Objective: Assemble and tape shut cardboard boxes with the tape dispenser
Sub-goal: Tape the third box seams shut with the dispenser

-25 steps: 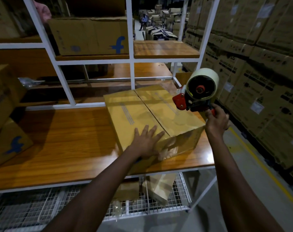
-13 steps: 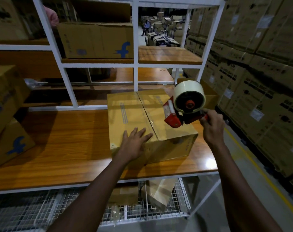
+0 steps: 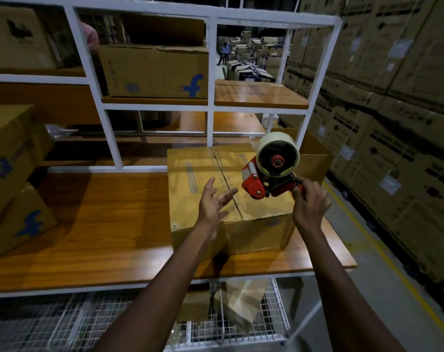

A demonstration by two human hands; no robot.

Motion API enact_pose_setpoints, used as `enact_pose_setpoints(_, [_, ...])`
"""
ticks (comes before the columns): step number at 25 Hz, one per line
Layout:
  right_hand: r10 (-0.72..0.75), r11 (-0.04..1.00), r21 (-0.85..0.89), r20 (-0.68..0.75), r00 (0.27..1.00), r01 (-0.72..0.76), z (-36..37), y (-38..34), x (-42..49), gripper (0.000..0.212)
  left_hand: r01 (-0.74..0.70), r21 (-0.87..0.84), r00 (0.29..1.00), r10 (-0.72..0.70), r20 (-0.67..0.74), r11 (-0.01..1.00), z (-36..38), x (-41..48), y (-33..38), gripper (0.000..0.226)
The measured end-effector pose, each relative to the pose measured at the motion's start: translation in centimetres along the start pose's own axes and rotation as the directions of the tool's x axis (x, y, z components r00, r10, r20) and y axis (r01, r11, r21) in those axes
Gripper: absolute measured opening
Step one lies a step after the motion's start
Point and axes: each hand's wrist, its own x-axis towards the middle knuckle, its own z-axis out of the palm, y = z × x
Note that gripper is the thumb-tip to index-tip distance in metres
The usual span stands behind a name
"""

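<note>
the cardboard box (image 3: 184, 199) sat on the bench (image 3: 101, 224) directly under both hands, with its top flaps folded down and meeting at a centre seam (image 3: 224, 179). so the assembling looked done. no strip of tape showed along that seam, though clear tape would be hard to spot in this light, so the sealing seemed to be left. the right hand (image 3: 311, 201) had its fingers curled round the handle of the red tape dispenser (image 3: 261, 181) and held it raised above the box's right flap, its nose turned toward the left hand. the left hand (image 3: 214, 200) was spread and held nothing, palm facing the dispenser, just over the seam. whether it touched the cardboard could not be told.
</note>
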Motion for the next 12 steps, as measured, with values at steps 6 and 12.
enact_pose_setpoints(6, [0.036, 0.997, 0.063, 0.022, 0.999, -0.037, 1.0, -1.4, -0.3, 0.042, 0.237, 0.084, 0.971, -0.237, -0.010, 0.968, 0.6, 0.3, 1.1, 0.042])
enact_pose_setpoints(12, [0.037, 0.995, 0.096, 0.032, 0.999, -0.040, 1.8, -2.0, -0.3, 0.044, 0.187, -0.085, 0.980, -0.180, 0.079, 0.979, 0.2, -0.2, 1.4, 0.011])
